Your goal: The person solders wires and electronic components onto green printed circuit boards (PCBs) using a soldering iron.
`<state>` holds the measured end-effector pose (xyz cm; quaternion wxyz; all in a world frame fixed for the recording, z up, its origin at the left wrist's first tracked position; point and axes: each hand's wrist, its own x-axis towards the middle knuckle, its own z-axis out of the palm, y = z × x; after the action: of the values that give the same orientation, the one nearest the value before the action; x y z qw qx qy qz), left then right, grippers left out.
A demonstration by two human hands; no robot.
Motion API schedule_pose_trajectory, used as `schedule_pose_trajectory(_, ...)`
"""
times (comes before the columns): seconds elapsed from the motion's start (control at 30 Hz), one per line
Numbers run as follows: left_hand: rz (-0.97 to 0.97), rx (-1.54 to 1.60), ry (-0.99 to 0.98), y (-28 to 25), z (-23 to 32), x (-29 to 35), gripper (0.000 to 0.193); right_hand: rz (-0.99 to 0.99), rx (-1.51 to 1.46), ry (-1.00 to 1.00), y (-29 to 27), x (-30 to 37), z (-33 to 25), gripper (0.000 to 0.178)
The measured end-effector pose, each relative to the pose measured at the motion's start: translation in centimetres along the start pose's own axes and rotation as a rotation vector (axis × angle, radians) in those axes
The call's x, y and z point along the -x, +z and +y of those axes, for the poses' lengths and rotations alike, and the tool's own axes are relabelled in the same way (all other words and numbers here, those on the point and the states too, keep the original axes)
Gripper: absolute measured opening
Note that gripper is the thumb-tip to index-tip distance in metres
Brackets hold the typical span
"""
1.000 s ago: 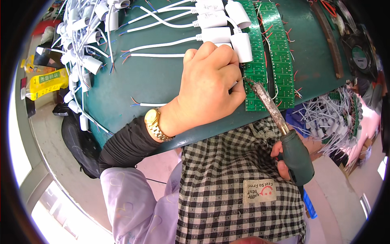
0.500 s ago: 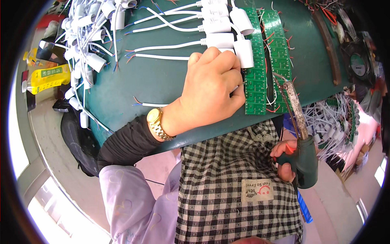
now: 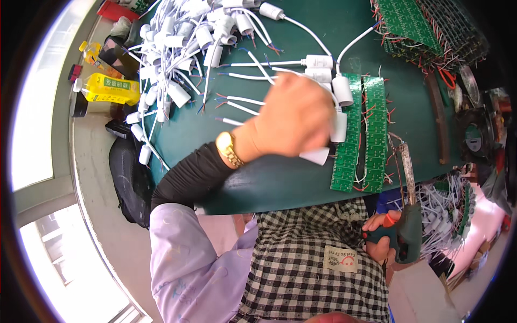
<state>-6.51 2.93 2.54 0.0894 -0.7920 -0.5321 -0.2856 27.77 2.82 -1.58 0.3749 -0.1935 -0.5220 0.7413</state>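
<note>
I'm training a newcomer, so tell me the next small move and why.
Probably settle the left hand before bringing the soldering iron over: the hand is blurred beside the white sockets, while the iron, in the right hand, stands right of the paired circuit boards.

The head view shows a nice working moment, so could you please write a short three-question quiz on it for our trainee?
1. What does the right hand hold?
2. True or false: the watch is worn on the right wrist.
3. On which side of the left hand do the two long green board strips lie, as seen in the picture? A) left; B) right; C) one on each side.

Key:
1. A dark-green-handled soldering iron.
2. False; the watch is on the left one.
3. B.
</note>
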Motion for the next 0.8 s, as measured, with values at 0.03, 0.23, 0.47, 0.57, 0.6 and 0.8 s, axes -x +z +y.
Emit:
schedule_pose_trajectory(0.03, 0.064, -0.013, -0.111, -0.2, -1.5, -0.8, 0.015, 0.034, -0.035, -0.02, 0.1, 0.0, 0.3, 0.052)
schedule_pose_trajectory(0.23, -0.2, -0.379, -0.646, 0.7, -13.1, -4.6, 0.028, 0.128, -0.005, -0.044, 0.4, 0.0, 0.8, 0.052)
schedule_pose_trajectory(0.47, -0.418, -0.546, -0.754, 3.7, -18.2, -5.1, 0.045, 0.175, -0.014, -0.128, 0.3, 0.7, 1.5, 0.052)
schedule_pose_trajectory(0.57, 0.162, -0.087, -0.624, 3.2, -19.9, -3.1, 0.03, 0.14, 0.004, -0.13, 0.0, 0.2, 1.2, 0.051)
schedule_pose_trajectory(0.6, 0.268, -0.067, -0.581, 2.3, -17.8, -4.4, 0.027, 0.125, 0.035, -0.127, -0.4, 0.1, 1.1, 0.05)
schedule_pose_trajectory(0.8, 0.348, 0.145, -0.221, -8.6, -2.6, -6.0, 0.02, 0.157, -0.015, -0.081, -0.8, 0.6, 1.2, 0.05)
